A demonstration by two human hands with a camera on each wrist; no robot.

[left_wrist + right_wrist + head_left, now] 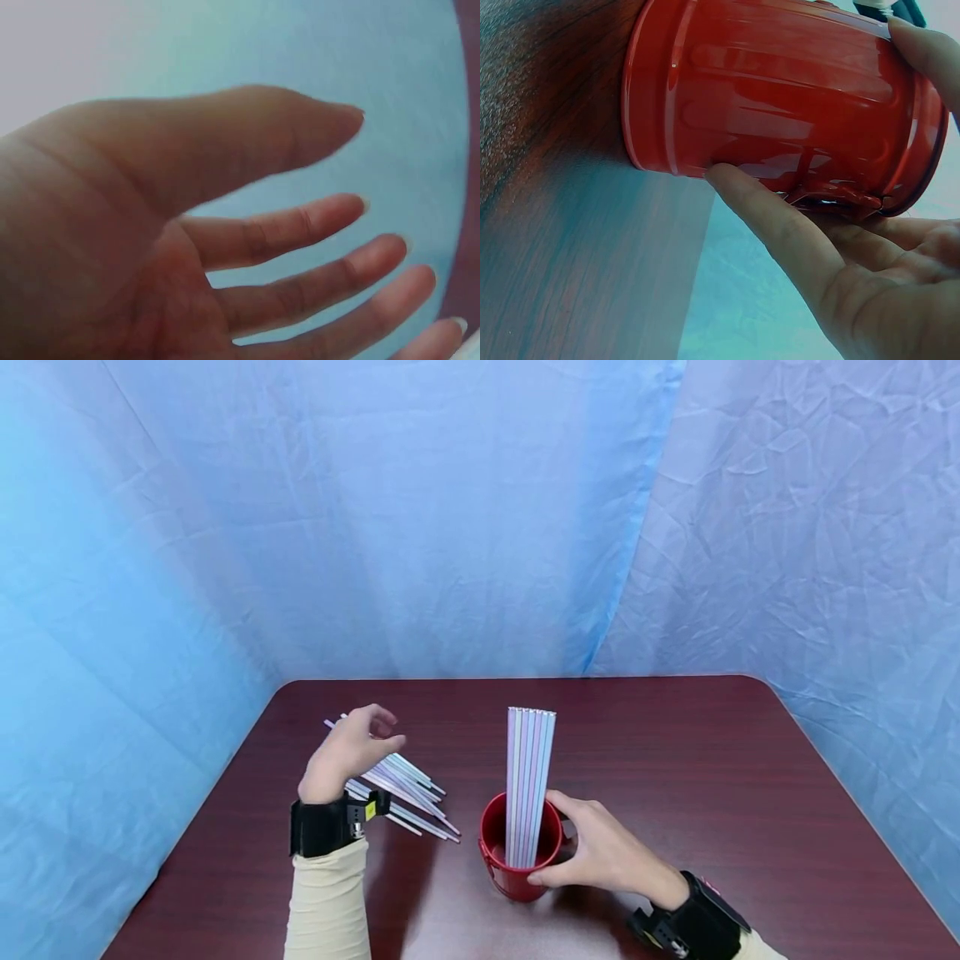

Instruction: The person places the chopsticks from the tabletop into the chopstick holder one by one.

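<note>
A red metal cup (pixel 517 868) stands on the dark wooden table (pixel 675 760), with several long pastel sticks (pixel 529 777) upright in it. My right hand (pixel 545 837) grips the cup from its right side, thumb low and fingers at the rim. The right wrist view shows the cup (pixel 780 82) close up, with my right hand (pixel 810 105) curled round it. Left of the cup, a loose pile of the same sticks (pixel 408 793) lies fanned on the table. My left hand (pixel 378 735) hovers just above that pile, fingers relaxed and holding nothing. In its wrist view the left hand (pixel 367 161) is spread and empty.
A wrinkled blue cloth backdrop (pixel 420 527) hangs behind and around the table. The table's far edge (pixel 525 678) runs close to the cloth. Bare tabletop lies to the right of the cup and behind it.
</note>
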